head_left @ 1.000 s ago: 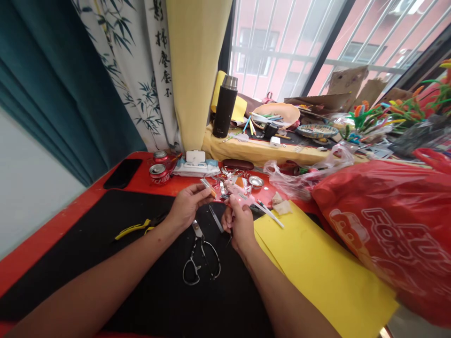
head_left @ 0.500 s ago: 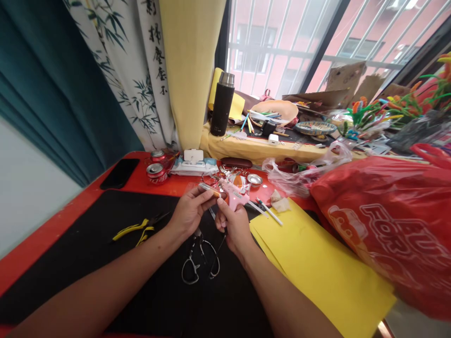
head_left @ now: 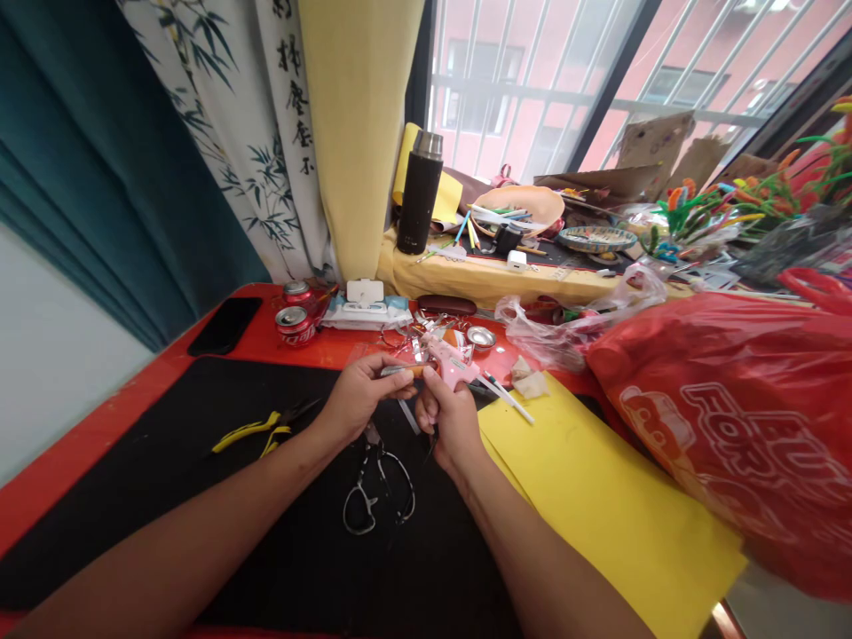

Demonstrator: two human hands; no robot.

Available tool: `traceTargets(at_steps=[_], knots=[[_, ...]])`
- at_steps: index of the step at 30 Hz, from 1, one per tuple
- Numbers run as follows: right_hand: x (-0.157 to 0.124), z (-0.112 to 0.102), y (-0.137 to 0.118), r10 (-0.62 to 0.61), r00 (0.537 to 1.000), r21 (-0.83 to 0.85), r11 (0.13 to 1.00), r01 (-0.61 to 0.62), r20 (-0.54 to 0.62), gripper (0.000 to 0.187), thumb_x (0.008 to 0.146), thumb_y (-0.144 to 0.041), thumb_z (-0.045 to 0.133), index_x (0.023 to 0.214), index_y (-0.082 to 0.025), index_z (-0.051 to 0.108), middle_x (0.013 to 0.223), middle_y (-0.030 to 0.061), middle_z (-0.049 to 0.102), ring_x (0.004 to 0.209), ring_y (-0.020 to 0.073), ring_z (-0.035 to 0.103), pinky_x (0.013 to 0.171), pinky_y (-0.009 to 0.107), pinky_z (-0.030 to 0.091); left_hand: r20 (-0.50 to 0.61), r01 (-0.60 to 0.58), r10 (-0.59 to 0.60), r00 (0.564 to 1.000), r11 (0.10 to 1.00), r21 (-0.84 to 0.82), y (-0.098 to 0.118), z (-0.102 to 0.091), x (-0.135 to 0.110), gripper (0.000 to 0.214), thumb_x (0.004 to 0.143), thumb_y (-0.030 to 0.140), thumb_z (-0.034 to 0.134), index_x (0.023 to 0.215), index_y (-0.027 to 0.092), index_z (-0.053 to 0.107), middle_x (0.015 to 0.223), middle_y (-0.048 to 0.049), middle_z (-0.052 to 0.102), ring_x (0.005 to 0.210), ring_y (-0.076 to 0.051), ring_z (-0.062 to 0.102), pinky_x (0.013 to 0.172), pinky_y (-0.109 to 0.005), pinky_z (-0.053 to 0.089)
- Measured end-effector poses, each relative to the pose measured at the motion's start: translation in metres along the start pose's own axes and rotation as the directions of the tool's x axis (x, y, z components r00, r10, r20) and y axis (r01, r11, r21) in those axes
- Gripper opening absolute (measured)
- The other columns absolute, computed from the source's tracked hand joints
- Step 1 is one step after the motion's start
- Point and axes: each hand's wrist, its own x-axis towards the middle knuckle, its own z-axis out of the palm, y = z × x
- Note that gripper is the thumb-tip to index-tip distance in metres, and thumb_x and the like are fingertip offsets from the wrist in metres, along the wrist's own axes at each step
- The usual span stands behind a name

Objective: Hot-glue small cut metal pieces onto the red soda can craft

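Observation:
My right hand (head_left: 451,422) is shut around a pink hot glue gun (head_left: 453,366), with the white cord or stick trailing to the right. My left hand (head_left: 363,399) pinches a small slim item with a silver and orange end (head_left: 399,371), held level just left of the gun and apparently touching or nearly touching it. Below my hands, black-handled steel scissors (head_left: 376,484) lie on the black mat (head_left: 200,532). Yellow-handled pliers (head_left: 256,432) lie to the left of my left hand.
Behind my hands are small metal bits, a metal dish, red soda cans, a wipes pack and a phone on the red table. Yellow card lies to the right, then plastic bags. A thermos and craft supplies stand on the windowsill.
My left hand has turned its small item from tilted to level and brought it closer to the glue gun. The view has shifted slightly.

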Motion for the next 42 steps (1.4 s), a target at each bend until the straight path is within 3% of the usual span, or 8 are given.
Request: traceTargets(at_steps=[3, 6, 10, 23, 30, 42], knots=[[0.001, 0.0, -0.002, 0.018, 1.0, 0.005, 1.0, -0.018, -0.021, 0.067, 0.072, -0.061, 0.099, 0.051, -0.024, 0.046, 0.041, -0.0099, 0.038, 0.033, 0.0075, 0.038, 0.032, 0.02, 0.02, 0.072, -0.07, 0.056, 0.996, 0.977, 0.201, 0.007, -0.006, 0.001, 0.04, 0.065, 0.045, 0.103, 0.085, 0.018, 0.081, 0.08, -0.0027, 0.082, 0.07, -0.019, 0.078, 0.071, -0.031, 0.066], [0.001, 0.0, -0.003, 0.013, 1.0, -0.003, 1.0, -0.014, -0.028, 0.067, 0.071, -0.06, 0.099, 0.053, -0.024, 0.045, 0.041, -0.0108, 0.037, 0.033, 0.0068, 0.036, 0.033, 0.02, 0.02, 0.139, -0.2, 0.156, 0.978, 0.893, 0.404, 0.012, -0.01, 0.001, 0.029, 0.076, 0.044, 0.093, 0.088, 0.019, 0.083, 0.079, -0.0027, 0.082, 0.073, -0.021, 0.077, 0.071, -0.03, 0.063], [0.001, -0.001, -0.002, 0.005, 1.0, -0.016, 1.0, -0.005, -0.019, 0.066, 0.074, -0.06, 0.098, 0.055, -0.025, 0.046, 0.041, -0.0111, 0.036, 0.033, 0.0067, 0.035, 0.033, 0.02, 0.019, 0.169, -0.304, 0.252, 0.953, 0.785, 0.54, 0.013, -0.012, 0.0, 0.023, 0.084, 0.042, 0.082, 0.09, 0.02, 0.086, 0.08, -0.0031, 0.083, 0.073, -0.021, 0.076, 0.067, -0.028, 0.058], [-0.001, -0.002, 0.005, 0.026, 0.997, -0.011, 1.0, -0.025, 0.078, 0.067, 0.082, -0.06, 0.094, 0.051, -0.023, 0.047, 0.041, -0.0088, 0.038, 0.035, 0.0072, 0.036, 0.036, 0.022, 0.023, 0.06, -0.191, 0.181, 0.982, 0.935, 0.298, 0.006, 0.001, -0.006, 0.033, 0.076, 0.048, 0.093, 0.088, 0.019, 0.083, 0.074, -0.0036, 0.081, 0.068, -0.021, 0.075, 0.067, -0.031, 0.065], [-0.001, -0.003, 0.004, 0.039, 0.997, -0.01, 0.999, -0.038, 0.069, 0.067, 0.078, -0.06, 0.097, 0.051, -0.023, 0.047, 0.041, -0.0098, 0.036, 0.035, 0.007, 0.035, 0.036, 0.022, 0.021, 0.081, -0.174, 0.157, 0.984, 0.936, 0.306, 0.008, 0.0, -0.008, 0.035, 0.077, 0.051, 0.094, 0.085, 0.019, 0.082, 0.071, -0.0035, 0.078, 0.065, -0.02, 0.072, 0.066, -0.031, 0.063], [-0.001, -0.003, 0.002, 0.051, 0.996, 0.001, 0.999, -0.051, 0.069, 0.063, 0.077, -0.058, 0.098, 0.055, -0.022, 0.052, 0.042, -0.0104, 0.037, 0.035, 0.0069, 0.035, 0.035, 0.021, 0.025, 0.122, -0.163, 0.123, 0.985, 0.895, 0.416, 0.003, 0.001, -0.009, 0.034, 0.085, 0.053, 0.083, 0.085, 0.019, 0.08, 0.066, -0.0017, 0.073, 0.052, -0.015, 0.063, 0.049, -0.025, 0.05]])
